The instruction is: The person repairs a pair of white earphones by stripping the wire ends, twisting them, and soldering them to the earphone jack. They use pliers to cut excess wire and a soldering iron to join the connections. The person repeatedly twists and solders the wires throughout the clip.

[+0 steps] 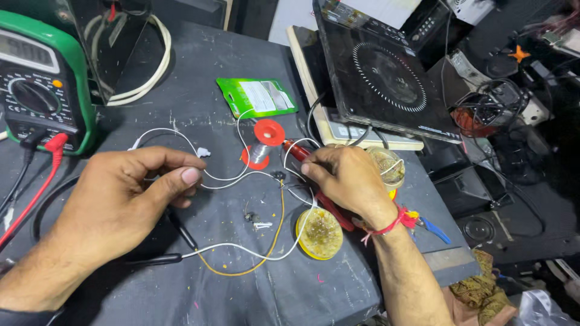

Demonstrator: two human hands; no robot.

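Your left hand point(121, 193) pinches the white wire point(226, 178) on the desk point(302, 290), its length running right toward the red soldering iron point(320, 187) clamped in your right hand point(347, 181), tip just beside the wire.

Green packet point(257, 96) lies mid-table; grey multimeter screen point(27, 51) far left.
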